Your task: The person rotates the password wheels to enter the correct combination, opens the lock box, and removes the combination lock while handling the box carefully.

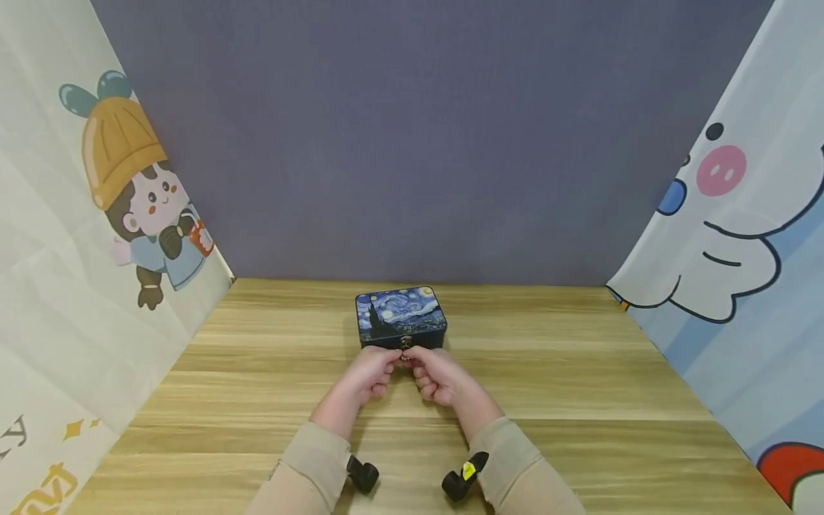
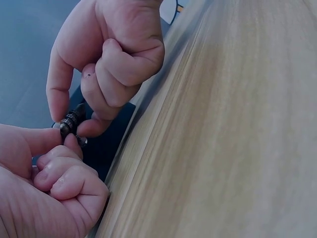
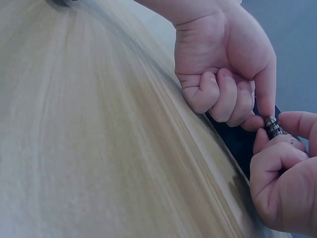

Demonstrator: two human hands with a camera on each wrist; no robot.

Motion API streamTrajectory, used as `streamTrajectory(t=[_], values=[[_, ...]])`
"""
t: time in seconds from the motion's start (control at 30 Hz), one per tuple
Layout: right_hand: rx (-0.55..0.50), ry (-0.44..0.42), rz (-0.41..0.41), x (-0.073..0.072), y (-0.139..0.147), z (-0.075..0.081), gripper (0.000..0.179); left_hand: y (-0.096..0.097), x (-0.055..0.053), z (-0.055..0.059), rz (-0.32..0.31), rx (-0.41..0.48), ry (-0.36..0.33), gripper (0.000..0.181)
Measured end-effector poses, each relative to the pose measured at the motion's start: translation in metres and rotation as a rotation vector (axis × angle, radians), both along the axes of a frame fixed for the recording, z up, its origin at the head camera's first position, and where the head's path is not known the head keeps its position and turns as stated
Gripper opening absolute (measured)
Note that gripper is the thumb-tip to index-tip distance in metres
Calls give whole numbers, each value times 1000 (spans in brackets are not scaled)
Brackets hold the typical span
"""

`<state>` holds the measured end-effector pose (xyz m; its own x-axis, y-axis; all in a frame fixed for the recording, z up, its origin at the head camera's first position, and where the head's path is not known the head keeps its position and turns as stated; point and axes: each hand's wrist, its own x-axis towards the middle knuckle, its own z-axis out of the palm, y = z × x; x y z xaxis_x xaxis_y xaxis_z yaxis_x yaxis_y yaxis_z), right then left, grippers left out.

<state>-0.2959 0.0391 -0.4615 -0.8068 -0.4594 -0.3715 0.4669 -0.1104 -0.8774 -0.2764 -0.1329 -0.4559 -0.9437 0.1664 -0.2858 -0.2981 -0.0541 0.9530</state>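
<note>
A dark tin box with a swirling night-sky picture on its lid stands closed on the table. On its front is a small metal clasp, where a small dark combination padlock with ringed dials sits. My left hand pinches one end of this padlock between thumb and index finger, the other fingers curled in. From the opposite side my right hand pinches it the same way. The fingertips cover part of the padlock in both wrist views. Most of the box's front is hidden behind the hands.
The wood-grain table spreads around the box. A grey-blue panel rises behind it. Printed curtains flank it: a cartoon child on the left curtain, a white cartoon animal on the right curtain.
</note>
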Motion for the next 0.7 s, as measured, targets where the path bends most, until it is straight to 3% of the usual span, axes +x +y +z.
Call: streamTrajectory(t=[0.27, 0.7], values=[[-10, -46, -2, -4, 8, 6, 50, 0, -4, 1, 6, 41, -29, 25], [-17, -57, 9, -5, 12, 5, 46, 0, -3, -2, 1, 43, -33, 25]])
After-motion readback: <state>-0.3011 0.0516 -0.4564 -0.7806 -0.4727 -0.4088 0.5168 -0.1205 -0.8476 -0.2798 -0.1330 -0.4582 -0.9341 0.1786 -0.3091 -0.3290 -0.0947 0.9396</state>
